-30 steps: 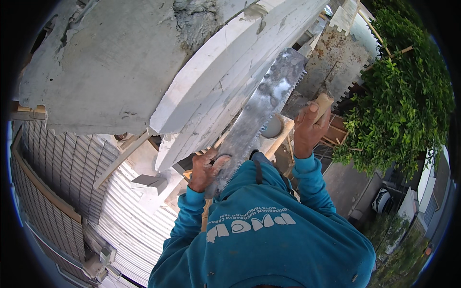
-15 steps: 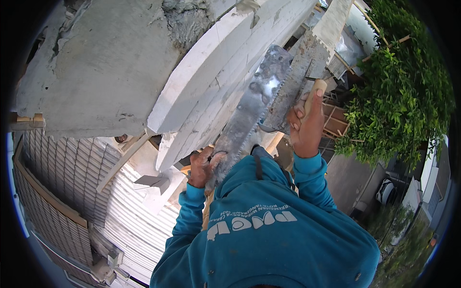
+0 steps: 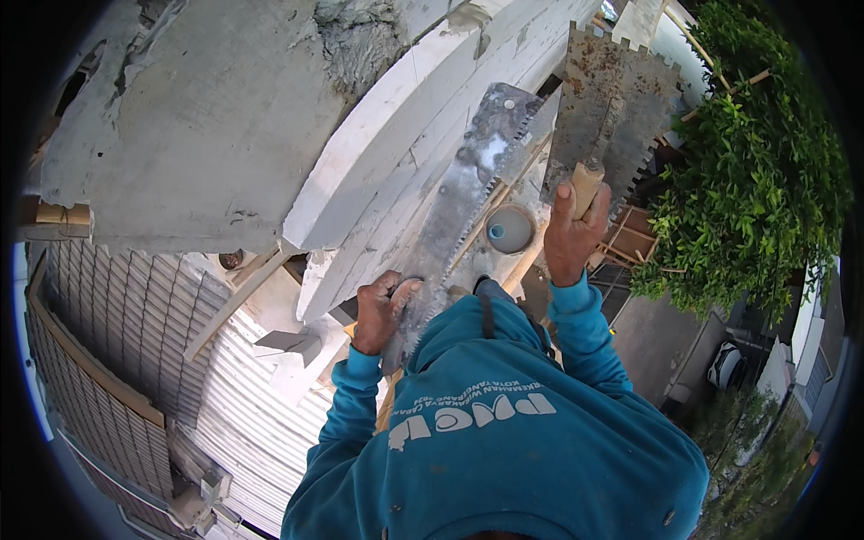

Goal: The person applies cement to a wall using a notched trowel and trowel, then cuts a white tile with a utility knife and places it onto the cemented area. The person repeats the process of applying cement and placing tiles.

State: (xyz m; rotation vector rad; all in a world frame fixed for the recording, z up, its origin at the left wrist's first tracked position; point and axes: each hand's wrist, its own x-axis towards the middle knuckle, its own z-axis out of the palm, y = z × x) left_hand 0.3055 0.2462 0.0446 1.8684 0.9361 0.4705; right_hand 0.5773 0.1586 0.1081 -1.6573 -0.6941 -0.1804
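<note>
Left hand (image 3: pixel 378 315) sits at 8 o'clock, near the middle, pinching the low end of a big metal saw (image 3: pixel 454 202), thumb on the near side. Past the hand, toward 11 o'clock, is a white wall (image 3: pixel 378 144) with a curved edge. The saw leans from 7 o'clock up to 1 o'clock, its teeth facing right. Between 5 and 6 o'clock, the blue-green top (image 3: pixel 540 468) has white letters (image 3: pixel 468 423): one big row, with two rows of small ones beside it, all looking upside down. At 2 o'clock is a round grey bucket (image 3: pixel 515 207). Between 2 and 3 o'clock, the right hand (image 3: pixel 574 238) has its fingers closed around a tan handle (image 3: pixel 588 184). That belongs to a flat, rusty trowel (image 3: pixel 598 81) with square teeth, between 1 and 2 o'clock. Farther right is a leafy green bush (image 3: pixel 756 180).
</note>
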